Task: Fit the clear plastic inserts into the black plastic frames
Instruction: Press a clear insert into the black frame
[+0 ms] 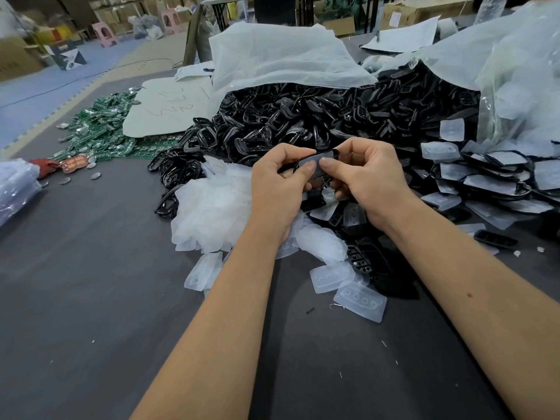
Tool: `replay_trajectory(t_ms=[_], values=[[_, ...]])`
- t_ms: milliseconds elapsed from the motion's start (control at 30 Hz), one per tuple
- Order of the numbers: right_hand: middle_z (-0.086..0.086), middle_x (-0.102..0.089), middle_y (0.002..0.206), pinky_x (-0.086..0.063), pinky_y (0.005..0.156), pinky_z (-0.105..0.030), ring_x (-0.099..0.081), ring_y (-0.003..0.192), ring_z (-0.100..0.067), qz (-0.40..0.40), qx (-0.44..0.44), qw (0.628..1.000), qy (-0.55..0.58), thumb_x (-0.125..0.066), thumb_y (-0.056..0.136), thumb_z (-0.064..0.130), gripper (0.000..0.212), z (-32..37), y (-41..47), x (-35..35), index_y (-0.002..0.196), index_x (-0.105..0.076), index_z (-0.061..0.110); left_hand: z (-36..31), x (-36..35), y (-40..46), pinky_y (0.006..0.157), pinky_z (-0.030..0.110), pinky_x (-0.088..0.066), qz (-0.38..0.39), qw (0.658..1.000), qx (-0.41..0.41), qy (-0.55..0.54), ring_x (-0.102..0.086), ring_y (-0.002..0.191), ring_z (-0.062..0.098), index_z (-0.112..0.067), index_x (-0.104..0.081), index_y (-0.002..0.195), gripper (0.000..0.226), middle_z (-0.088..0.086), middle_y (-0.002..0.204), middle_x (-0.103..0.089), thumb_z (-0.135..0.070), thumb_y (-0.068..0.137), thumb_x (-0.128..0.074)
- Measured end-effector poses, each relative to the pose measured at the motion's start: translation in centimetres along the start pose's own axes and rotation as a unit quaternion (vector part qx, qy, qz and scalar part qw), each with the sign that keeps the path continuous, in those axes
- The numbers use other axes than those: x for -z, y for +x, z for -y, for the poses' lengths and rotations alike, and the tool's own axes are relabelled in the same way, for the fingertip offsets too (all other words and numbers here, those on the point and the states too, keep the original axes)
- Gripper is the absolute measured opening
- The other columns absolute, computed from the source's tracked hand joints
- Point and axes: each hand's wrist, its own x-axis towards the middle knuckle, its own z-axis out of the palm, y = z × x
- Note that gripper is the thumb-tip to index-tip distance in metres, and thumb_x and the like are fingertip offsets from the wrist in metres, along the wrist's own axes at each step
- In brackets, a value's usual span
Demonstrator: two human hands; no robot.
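Head view showed both our hands raised together over the worktop [91, 298]. Our left hand [277, 183] and right hand [363, 177] each pinched one end of a black frame [325, 180] with a clear insert [313, 162] lying on it, thumbs pressing from above. The piece lay between the two hands with its long axis running left to right, so each hand held one short end and neither was nearer. We judged the insert only partly seated; the next press would need the thumbs to work along that axis. How far it had clicked in, we could not tell. Loose clear inserts [360, 301] lay just below our wrists, a heap of black frames [303, 122] spilled from a white bag [281, 62] beyond, and finished pieces [491, 183] were piled to the right.
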Motion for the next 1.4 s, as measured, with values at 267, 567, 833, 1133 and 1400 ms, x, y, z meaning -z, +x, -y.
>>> replay_trajectory(t_ms=[267,567,833,1133,1400], values=[[-0.021,-0.074,0.087,-0.049,0.049,-0.023,-0.069,0.078,-0.036,0.046,-0.042,0.993,0.098,-0.077,0.093,0.012,0.009,0.6,0.0,0.5,0.095,-0.071,0.005,-0.3,0.2,-0.2,0.059,0.025,-0.055,0.018,0.999,0.026,-0.037,-0.067,0.065,0.006,-0.016,-0.074,0.100,0.015,-0.006,0.081,-0.073,-0.002,0.098,-0.068],[-0.009,-0.078,0.078,-0.052,0.050,-0.022,-0.076,0.069,-0.019,0.053,0.003,0.998,0.023,-0.075,0.093,0.006,0.007,0.1,-0.2,0.1,0.097,-0.072,0.000,-0.1,0.1,-0.1,0.063,0.028,-0.059,0.005,1.000,0.013,-0.015,-0.067,0.067,0.009,-0.013,-0.074,0.098,0.015,-0.006,0.081,-0.073,0.001,0.095,-0.069],[-0.013,-0.074,0.072,-0.055,0.051,-0.030,-0.068,0.055,-0.019,0.002,0.012,0.999,-0.036,-0.077,0.091,0.003,0.006,-0.8,0.0,-0.5,0.086,-0.073,0.006,0.7,0.0,0.2,0.060,0.023,-0.055,-0.001,1.000,0.001,0.020,-0.070,0.066,0.015,-0.015,-0.074,0.093,0.017,0.001,0.075,-0.076,0.002,0.090,-0.070],[-0.011,-0.072,0.084,-0.058,0.052,-0.035,-0.073,0.065,-0.030,0.008,0.088,0.994,-0.058,-0.078,0.091,0.010,0.021,-0.3,-0.4,-0.4,0.108,-0.071,0.019,0.1,0.2,0.2,0.058,0.030,-0.054,-0.015,0.998,0.043,-0.050,-0.062,0.057,0.010,-0.013,-0.074,0.092,0.017,0.001,0.072,-0.071,0.004,0.091,-0.070],[-0.001,-0.065,0.101,-0.048,0.078,-0.019,-0.063,0.091,-0.014,0.043,0.338,0.895,-0.287,-0.081,0.092,0.021,0.019,0.8,-0.5,0.8,0.109,-0.079,0.016,-1.5,0.8,1.0,0.052,0.015,-0.045,-0.020,0.965,0.161,-0.208,-0.057,0.054,0.011,0.012,-0.071,0.104,0.017,0.018,0.082,-0.068,0.012,0.091,-0.060]])
